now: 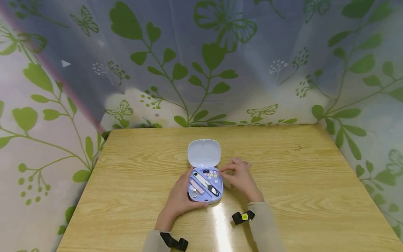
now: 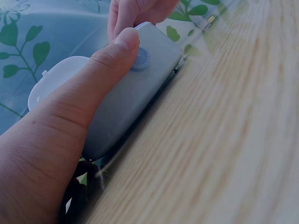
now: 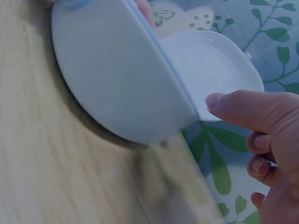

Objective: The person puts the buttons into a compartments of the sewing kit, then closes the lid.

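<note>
A small lavender sewing box [image 1: 190, 199] lies on the table with its pale lid [image 1: 204, 154] raised at the back. Around its left side curls my left hand [image 1: 180, 196], the thumb along the front wall, near a round blue catch [image 2: 140, 59]. Inside are several small buttons [image 1: 216, 181], dark-handled thread snips [image 1: 206, 183] set diagonally, a pink strip [image 1: 197, 187] and a ring-shaped piece [image 1: 194, 193]. My right hand [image 1: 240, 176] has its thumb and forefinger at the box's right back rim, beside the buttons; whether they pinch anything I cannot tell.
The wood-grain table [image 1: 141, 157] carries the box near its middle. Behind and at both sides hangs a cloth [image 1: 176, 70] printed with leaves and butterflies. A black strap device sits on each wrist. Light glares on the tabletop in front of the box.
</note>
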The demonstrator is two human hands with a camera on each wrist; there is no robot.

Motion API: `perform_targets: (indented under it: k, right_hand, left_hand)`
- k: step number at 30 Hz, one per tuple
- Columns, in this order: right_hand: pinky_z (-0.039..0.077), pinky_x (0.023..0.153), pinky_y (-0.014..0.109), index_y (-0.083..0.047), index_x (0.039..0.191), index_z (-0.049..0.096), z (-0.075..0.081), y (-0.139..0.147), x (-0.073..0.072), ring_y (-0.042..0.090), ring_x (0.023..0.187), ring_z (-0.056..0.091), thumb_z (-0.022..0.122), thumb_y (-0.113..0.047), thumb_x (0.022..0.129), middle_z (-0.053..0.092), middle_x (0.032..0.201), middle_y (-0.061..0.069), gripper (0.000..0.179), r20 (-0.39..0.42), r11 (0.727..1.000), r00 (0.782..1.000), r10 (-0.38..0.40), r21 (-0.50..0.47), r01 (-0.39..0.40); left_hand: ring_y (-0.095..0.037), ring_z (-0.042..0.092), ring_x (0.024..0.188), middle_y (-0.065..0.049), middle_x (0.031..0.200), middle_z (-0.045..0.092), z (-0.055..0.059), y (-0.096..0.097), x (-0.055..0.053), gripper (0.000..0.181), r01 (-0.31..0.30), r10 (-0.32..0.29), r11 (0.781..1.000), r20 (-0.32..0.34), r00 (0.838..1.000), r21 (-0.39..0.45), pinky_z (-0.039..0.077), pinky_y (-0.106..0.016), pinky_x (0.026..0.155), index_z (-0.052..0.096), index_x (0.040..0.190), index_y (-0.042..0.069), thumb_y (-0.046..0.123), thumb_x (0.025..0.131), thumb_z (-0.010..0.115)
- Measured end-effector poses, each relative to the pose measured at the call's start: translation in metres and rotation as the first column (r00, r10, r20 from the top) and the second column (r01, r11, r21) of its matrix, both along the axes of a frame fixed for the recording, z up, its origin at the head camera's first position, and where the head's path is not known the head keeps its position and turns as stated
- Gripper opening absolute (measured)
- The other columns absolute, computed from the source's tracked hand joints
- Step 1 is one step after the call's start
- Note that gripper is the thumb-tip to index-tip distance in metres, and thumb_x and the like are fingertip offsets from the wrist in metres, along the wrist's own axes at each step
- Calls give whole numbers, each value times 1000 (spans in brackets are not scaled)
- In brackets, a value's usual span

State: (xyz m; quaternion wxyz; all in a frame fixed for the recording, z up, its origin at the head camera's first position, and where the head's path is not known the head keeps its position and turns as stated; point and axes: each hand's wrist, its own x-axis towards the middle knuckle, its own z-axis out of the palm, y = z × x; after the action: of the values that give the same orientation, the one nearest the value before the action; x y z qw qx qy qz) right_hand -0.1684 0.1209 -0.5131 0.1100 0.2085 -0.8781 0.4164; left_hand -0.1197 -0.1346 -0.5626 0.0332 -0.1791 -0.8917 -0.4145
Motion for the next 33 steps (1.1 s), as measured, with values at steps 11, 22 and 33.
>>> perform_targets:
  k: [11,22,33]
  right_hand:
    - [13,79,47,-10,82,80,0,35,1,13,72,34,85,-5,76,42,69,0,9,-17,996,999,-44,-77,43]
    - [11,83,53,-10,83,80,-7,76,13,12,71,32,83,-2,77,44,70,-1,10,10,982,989,-145,-118,145]
    - [12,82,49,-5,86,80,-23,110,26,11,72,37,81,-3,79,47,72,0,8,88,965,970,-227,-113,236]
  left_hand:
    - [-24,37,140,-1,156,35,-4,0,0,136,-8,8,1000,-16,1000,-14,33,-48,114,14,160,23,70,54,86]
    - [-23,36,141,0,157,35,-3,-1,1,136,-5,4,1000,-10,1000,-8,31,-46,115,15,160,23,67,54,88]
    - [-22,36,140,1,156,36,-3,1,-2,137,-1,1,1000,-12,1000,-8,32,-46,114,15,160,23,67,53,88]
